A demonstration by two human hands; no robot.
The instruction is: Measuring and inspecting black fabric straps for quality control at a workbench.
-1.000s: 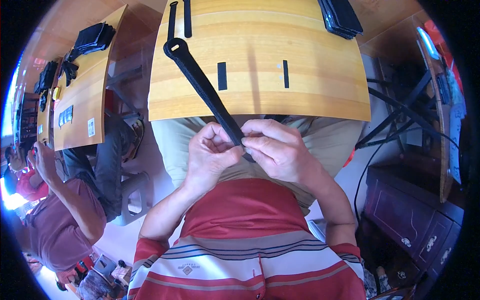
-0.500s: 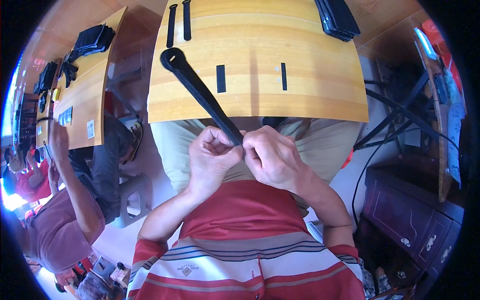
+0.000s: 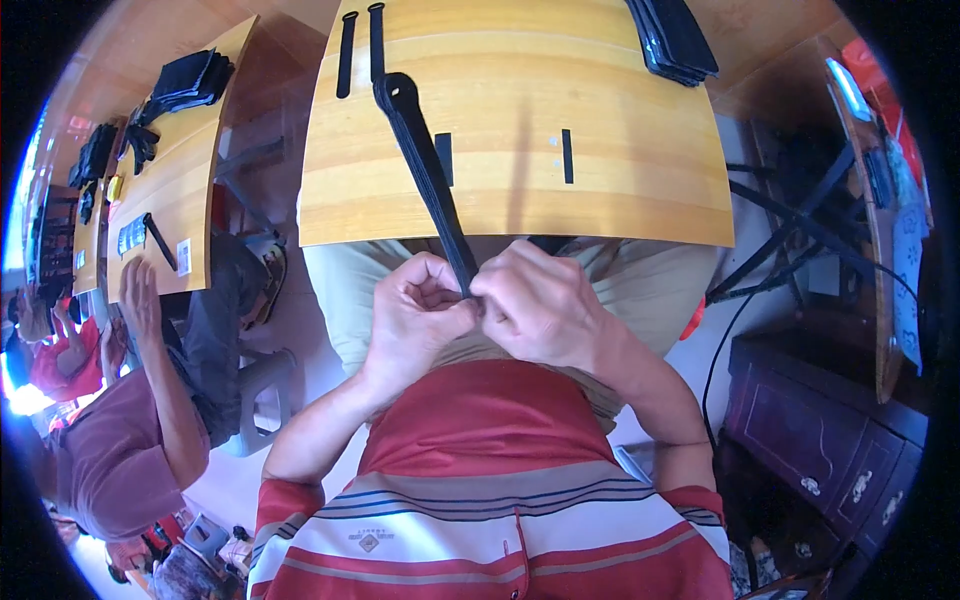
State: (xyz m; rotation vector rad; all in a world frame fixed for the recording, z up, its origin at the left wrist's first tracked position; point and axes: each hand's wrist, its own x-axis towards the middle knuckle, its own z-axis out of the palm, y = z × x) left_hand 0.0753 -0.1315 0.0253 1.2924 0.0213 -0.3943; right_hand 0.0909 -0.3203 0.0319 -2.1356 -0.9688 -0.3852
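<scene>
A bundle of long black fabric straps, stacked together, rises from my hands over the table's near edge. Its far end is rounded and has a small hole. My left hand is closed, pinching the bundle's lower end between thumb and fingers. Beside it, my right hand has its curled fingers closed on the same end, which is mostly hidden between both hands. Both hands are over my lap, just short of the wooden table. Two single black straps with looped ends lie at the table's far left.
Two short black strips are on the tabletop. A stack of flat black fabric pieces sits at the far right corner. To the left, a co-worker sits at another table. A dark drawer cabinet stands at right.
The bundle's far end has swung right, so it stands straighter, and its straps look slightly fanned. The co-worker's hand has come down toward the near edge; a black strap now shows on that table.
</scene>
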